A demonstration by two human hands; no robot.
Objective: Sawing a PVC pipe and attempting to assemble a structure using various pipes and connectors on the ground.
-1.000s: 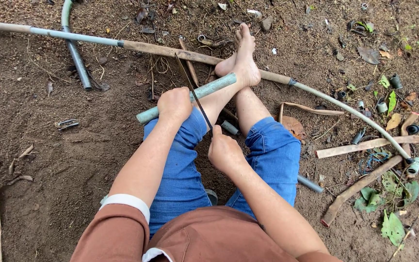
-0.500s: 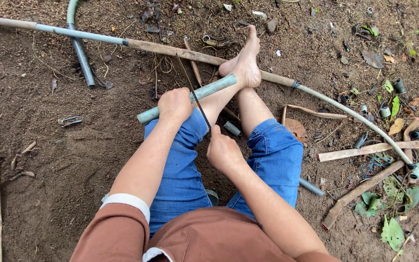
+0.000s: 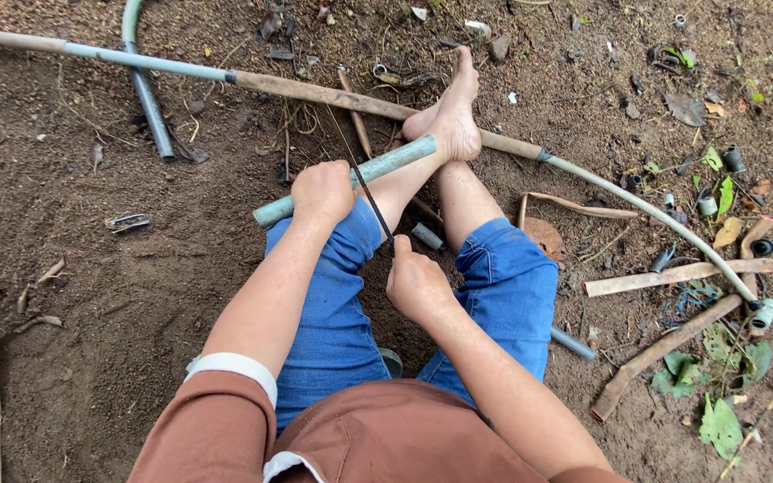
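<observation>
Count, ground around my legs. Hands: two, my left hand (image 3: 322,190) and my right hand (image 3: 416,284). Bare feet in view: one foot (image 3: 451,122). Thin saw blades: one, the dark blade (image 3: 370,199). Short pale green pipes: one, the green pipe (image 3: 351,178). Long pipes lying across the soil: two, the long curved pipe (image 3: 315,91) and the grey pipe (image 3: 147,94). Wooden strips at my right: two, wooden strip (image 3: 686,273) and lower stick (image 3: 659,356). Small pipe offcuts: at least five; exact count unclear.
</observation>
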